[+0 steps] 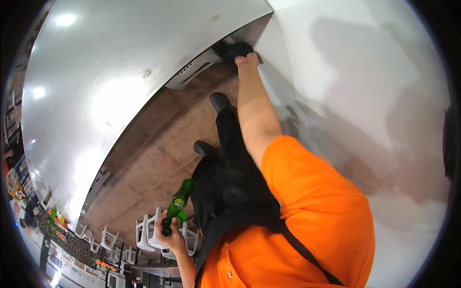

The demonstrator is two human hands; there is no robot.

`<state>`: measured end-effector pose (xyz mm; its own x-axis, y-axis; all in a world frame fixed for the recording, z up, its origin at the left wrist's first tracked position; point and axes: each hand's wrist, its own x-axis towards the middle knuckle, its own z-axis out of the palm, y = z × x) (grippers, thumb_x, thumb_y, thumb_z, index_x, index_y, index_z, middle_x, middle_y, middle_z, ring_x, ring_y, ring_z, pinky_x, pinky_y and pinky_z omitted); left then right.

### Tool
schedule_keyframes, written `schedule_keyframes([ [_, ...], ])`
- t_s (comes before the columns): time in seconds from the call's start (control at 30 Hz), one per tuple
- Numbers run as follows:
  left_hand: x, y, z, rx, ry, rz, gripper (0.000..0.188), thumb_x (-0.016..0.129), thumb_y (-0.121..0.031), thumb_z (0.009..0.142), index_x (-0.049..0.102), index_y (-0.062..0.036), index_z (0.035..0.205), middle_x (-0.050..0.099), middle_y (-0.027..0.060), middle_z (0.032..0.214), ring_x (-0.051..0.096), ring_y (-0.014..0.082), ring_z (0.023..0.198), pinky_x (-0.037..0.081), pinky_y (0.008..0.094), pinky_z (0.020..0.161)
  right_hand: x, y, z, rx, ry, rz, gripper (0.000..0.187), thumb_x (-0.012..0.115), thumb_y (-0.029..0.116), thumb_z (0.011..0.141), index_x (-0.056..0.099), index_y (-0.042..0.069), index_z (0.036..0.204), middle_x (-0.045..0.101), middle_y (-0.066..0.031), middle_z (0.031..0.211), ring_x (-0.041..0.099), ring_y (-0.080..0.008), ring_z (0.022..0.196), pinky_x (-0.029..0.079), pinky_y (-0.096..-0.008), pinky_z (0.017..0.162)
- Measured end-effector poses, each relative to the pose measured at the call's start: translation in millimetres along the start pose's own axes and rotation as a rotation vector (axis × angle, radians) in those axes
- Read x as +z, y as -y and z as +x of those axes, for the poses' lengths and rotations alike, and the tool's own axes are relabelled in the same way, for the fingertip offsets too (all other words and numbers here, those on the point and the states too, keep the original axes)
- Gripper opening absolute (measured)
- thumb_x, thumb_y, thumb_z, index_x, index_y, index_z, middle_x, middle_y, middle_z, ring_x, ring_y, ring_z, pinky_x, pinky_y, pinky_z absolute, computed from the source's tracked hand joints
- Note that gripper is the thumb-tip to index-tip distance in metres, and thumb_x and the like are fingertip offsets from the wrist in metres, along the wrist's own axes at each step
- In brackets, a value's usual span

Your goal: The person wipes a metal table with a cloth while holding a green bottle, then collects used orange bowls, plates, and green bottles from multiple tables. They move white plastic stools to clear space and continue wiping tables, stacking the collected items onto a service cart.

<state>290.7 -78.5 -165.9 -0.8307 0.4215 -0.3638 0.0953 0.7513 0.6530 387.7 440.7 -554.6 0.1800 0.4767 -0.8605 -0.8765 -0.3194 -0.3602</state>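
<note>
My left hand (172,237), low and left of my body, is closed round the narrow end of a green glass bottle (179,200) with a yellow-green label. The bottle slants, its wide end up and to the right. A lighter green round piece (181,217) shows beside it; whether it belongs to a second bottle I cannot tell. My right arm stretches far forward along the white wall. At its end my right hand (247,59) looks closed against a dark, black thing (237,49) below the metal surface's edge. Its fingertips are hidden there.
A large shiny metal surface (120,62) fills the upper left, with a white wall (365,72) at the right. Below lies a brown tiled floor (144,168). A white plastic chair (194,69) is partly under the metal surface; several white chairs (144,235) stand at the lower left.
</note>
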Motion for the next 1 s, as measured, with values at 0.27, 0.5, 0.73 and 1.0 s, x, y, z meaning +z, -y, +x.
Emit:
schedule_keyframes([
  [0.27,2.4,-5.5,4.0,-0.006,0.037,-0.020,0.029,0.079,-0.002,0.084,0.064,0.0038,0.107,0.070,0.0153,0.110,0.065,0.0271,0.105,0.049,0.0395,0.098,52.1,36.0,-148.9,0.007,0.386,-0.042,0.035,0.040,0.016,0.100,0.064,0.001,0.120,0.066,-0.0194,0.121,0.064,-0.0351,0.107,0.053,-0.0487,0.097],
  [0.5,-3.4,12.1,-1.4,-0.005,0.000,0.035,0.028,0.078,-0.001,0.085,0.064,0.0038,0.108,0.069,0.0147,0.110,0.065,0.0273,0.106,0.049,0.0402,0.099,46.1,-5.1,-77.7,-0.057,0.114,-0.103,0.043,0.035,0.022,0.098,0.065,0.001,0.122,0.069,-0.0133,0.115,0.067,-0.0252,0.091,0.055,-0.0373,0.067],
  [0.73,0.7,17.9,-4.4,-0.038,0.011,0.002,0.030,0.078,-0.001,0.084,0.063,0.0031,0.110,0.069,0.0148,0.111,0.065,0.0278,0.107,0.049,0.0395,0.099,2.7,-1.6,-33.9,-0.063,0.147,-0.124,0.047,0.032,0.026,0.101,0.067,0.000,0.118,0.068,-0.0177,0.120,0.066,-0.0277,0.109,0.056,-0.0402,0.090],
  [1.0,4.7,15.2,-10.0,-0.032,-0.049,0.017,0.032,0.078,0.000,0.084,0.062,0.0034,0.112,0.068,0.0153,0.113,0.065,0.0285,0.109,0.049,0.0394,0.098,20.2,-12.9,-46.3,-0.071,-0.077,-0.070,0.037,0.037,0.011,0.099,0.061,-0.004,0.123,0.065,-0.0187,0.121,0.066,-0.0348,0.102,0.054,-0.0514,0.096],
])
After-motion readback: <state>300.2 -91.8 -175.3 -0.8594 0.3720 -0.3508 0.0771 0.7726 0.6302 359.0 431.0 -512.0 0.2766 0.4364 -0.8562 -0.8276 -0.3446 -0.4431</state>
